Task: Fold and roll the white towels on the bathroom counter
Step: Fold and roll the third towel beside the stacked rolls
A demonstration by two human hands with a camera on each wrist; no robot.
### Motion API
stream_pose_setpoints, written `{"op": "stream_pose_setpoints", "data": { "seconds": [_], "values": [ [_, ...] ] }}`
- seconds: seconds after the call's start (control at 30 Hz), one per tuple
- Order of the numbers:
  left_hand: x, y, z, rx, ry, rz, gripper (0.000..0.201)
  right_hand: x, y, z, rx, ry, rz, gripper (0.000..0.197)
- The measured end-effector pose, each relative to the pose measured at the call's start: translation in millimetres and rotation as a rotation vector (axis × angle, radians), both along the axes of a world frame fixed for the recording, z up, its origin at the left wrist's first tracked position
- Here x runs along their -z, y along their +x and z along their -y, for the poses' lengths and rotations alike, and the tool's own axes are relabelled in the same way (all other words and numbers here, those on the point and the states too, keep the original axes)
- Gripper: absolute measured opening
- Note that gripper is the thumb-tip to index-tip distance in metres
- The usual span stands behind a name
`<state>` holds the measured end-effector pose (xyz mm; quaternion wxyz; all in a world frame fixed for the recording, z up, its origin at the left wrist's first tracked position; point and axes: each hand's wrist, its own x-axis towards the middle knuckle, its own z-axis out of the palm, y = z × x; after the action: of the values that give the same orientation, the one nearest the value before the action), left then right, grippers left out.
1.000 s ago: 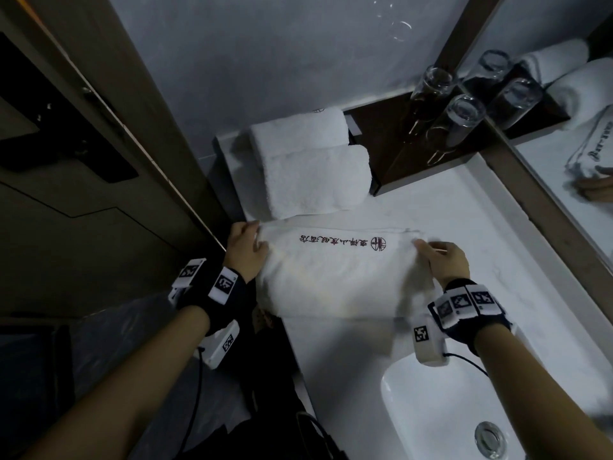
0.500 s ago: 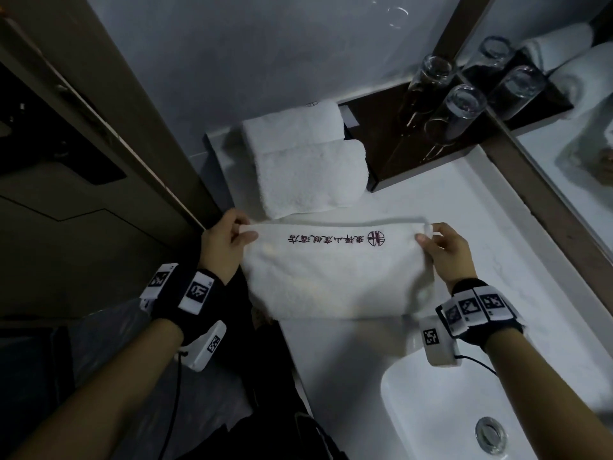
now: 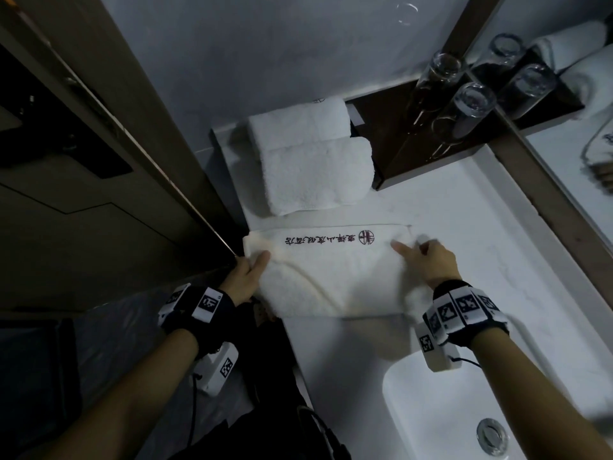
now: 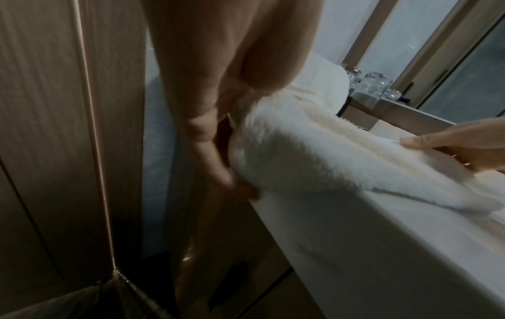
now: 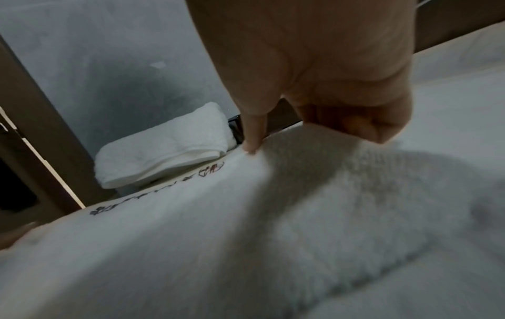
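A white towel (image 3: 331, 277) with a line of red embroidery lies folded across the white counter (image 3: 481, 260), its left end overhanging the counter edge. My left hand (image 3: 253, 268) pinches that left end, thumb on top and fingers underneath; the left wrist view shows those fingers (image 4: 218, 164) curled under the towel (image 4: 327, 155). My right hand (image 3: 409, 252) grips the right end. In the right wrist view one finger (image 5: 254, 138) presses down on the towel (image 5: 246, 226) while the others curl into its edge. Two more white towels (image 3: 311, 161), folded and rolled, lie just behind.
A dark wooden shelf (image 3: 391, 151) with several upturned glasses (image 3: 471, 101) stands at the back right, below a mirror (image 3: 580, 154). The white sink (image 3: 441, 410) with its drain (image 3: 492, 436) is near right. A wooden door frame (image 3: 139, 134) borders the counter's left edge.
The towel's far edge, held up taut half a second ago, now lies flat on the counter. Both hands have slid nearer along the towel's ends, with the right thumb over the top.
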<state>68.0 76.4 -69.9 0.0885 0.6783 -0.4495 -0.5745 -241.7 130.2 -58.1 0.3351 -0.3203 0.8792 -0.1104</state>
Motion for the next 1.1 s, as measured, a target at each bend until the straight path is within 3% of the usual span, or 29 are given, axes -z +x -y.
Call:
{"op": "stream_pose_setpoints", "data": {
  "seconds": [0.07, 0.17, 0.33, 0.43, 0.5, 0.67, 0.83, 0.93, 1.0, 1.1],
  "values": [
    [-1.5, -0.9, -3.7, -0.032, -0.098, -0.038, 0.051, 0.5, 3.4, -4.0, -0.06, 0.024, -0.039, 0.055],
    [-5.7, 3.2, 0.7, -0.04, -0.192, -0.069, 0.041, 0.8, 6.6, -11.2, -0.04, -0.133, -0.084, 0.049],
    [-9.6, 19.6, 17.4, 0.081, -0.485, 0.07, 0.023, -0.9, -1.2, -24.7, -0.063, -0.137, -0.174, 0.042],
    [-10.3, 16.0, 19.0, 0.165, -0.57, 0.124, 0.022, -2.1, -6.9, -27.4, -0.018, -0.16, -0.176, 0.036],
    [-6.8, 11.1, 16.2, 0.2, -0.524, 0.163, 0.025, -1.6, -11.3, -29.1, 0.015, -0.153, -0.099, 0.037],
    [2.1, 12.6, 2.4, 0.246, -0.189, 0.301, 0.05, -2.8, -21.0, -44.9, 0.023, -0.102, 0.009, 0.04],
    [-5.9, 8.4, -6.2, 0.123, -0.284, 0.11, 0.039, -1.0, -9.1, -54.2, -0.041, -0.255, -0.012, 0.026],
    [-17.3, -0.8, -2.3, 0.072, -0.18, -0.077, 0.043, 0.0, -8.3, -52.5, 0.024, -0.236, 0.037, 0.029],
    [-19.9, 0.5, -0.2, 0.197, -0.109, -0.132, 0.06, -1.7, -10.8, -52.4, 0.05, -0.18, 0.05, 0.042],
    [-21.1, 4.9, -3.9, 0.472, -0.146, 0.174, 0.075, -8.4, -13.9, -52.4, 0.04, -0.251, 0.122, 0.041]
  ]
}}
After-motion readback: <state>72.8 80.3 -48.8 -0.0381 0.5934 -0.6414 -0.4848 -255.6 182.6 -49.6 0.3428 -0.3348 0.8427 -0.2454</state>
